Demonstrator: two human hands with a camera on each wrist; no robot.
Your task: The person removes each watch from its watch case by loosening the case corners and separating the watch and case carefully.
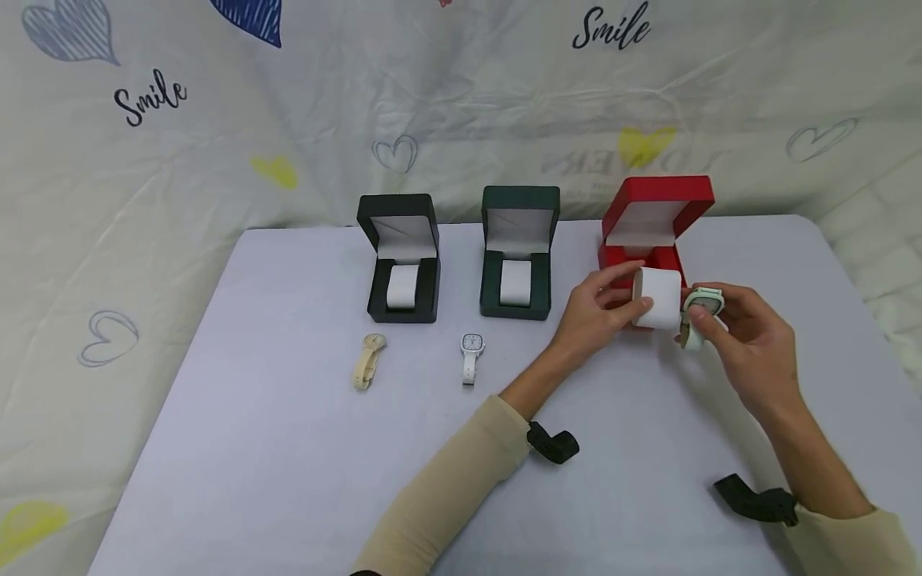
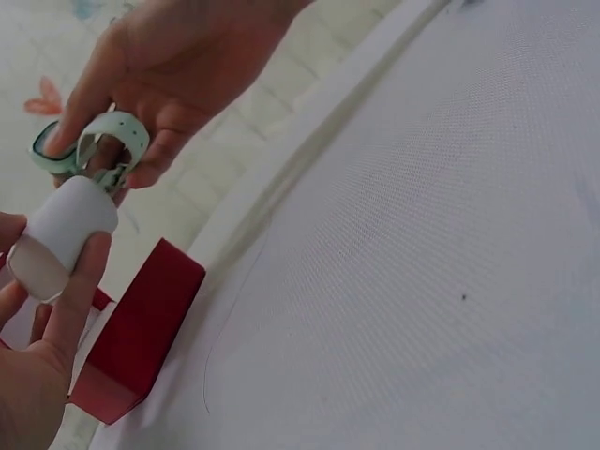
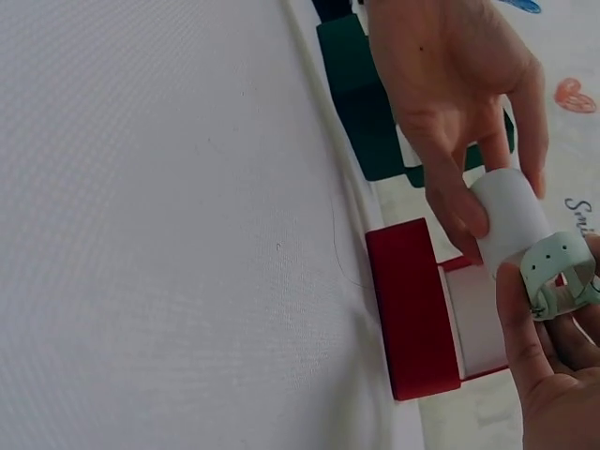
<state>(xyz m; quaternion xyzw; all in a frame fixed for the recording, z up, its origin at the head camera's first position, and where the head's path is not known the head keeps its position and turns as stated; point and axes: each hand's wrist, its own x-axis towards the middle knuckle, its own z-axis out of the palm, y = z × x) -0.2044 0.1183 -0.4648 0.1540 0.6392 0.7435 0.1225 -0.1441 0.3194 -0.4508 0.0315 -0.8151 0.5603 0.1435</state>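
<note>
My left hand (image 1: 601, 312) grips a white watch cushion (image 1: 659, 298) just in front of the open red box (image 1: 651, 228). My right hand (image 1: 749, 340) holds a pale green watch (image 1: 700, 312) by its strap, right beside the cushion's end. In the left wrist view the green strap loop (image 2: 98, 150) touches the cushion (image 2: 66, 230), with the red box (image 2: 141, 328) below. The right wrist view shows the cushion (image 3: 511, 220), the green strap (image 3: 558, 272) and the red box (image 3: 412, 309).
An open black box (image 1: 400, 256) and an open green box (image 1: 519, 252), each with a white cushion inside, stand at the back of the white table (image 1: 288, 448). A beige watch (image 1: 369, 360) and a white watch (image 1: 471, 356) lie in front of them.
</note>
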